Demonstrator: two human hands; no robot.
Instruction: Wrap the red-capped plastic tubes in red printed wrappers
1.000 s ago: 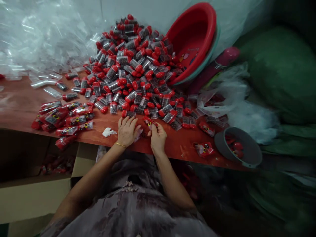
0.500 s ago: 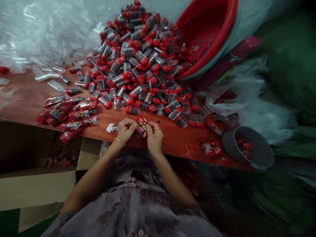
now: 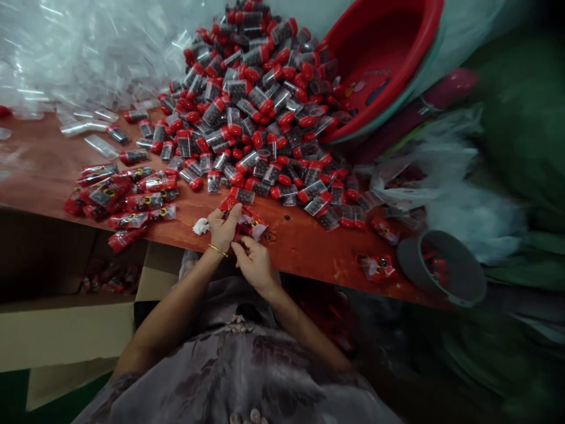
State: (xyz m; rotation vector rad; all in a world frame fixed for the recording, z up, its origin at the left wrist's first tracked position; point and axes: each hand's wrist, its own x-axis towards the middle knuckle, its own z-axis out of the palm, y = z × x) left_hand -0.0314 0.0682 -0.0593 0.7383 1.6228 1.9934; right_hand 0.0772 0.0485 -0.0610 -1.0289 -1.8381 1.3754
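Note:
My left hand, with a gold bangle at the wrist, is closed on a red printed plastic packet by the table's front edge. Part of the packet shows on either side of the hand; the palm hides its middle. Just below and to the right, my right hand is closed, thumb and fingertips pinched against the left hand's underside. A sliver of red shows at those fingertips, but what they grip is hidden. A crumpled white scrap lies left of my left hand. Beyond both hands rises a heap of clear tubes with red caps.
Filled red packets lie piled at left, above an open cardboard box. Clear empty tubes cover the back left. A red basin leans behind the heap. A grey bowl stands at the right edge, near a loose packet.
My right hand has moved from the packet's right side to below my left hand. My left hand has turned over the packet, which now points down to the right. The view has shifted slightly.

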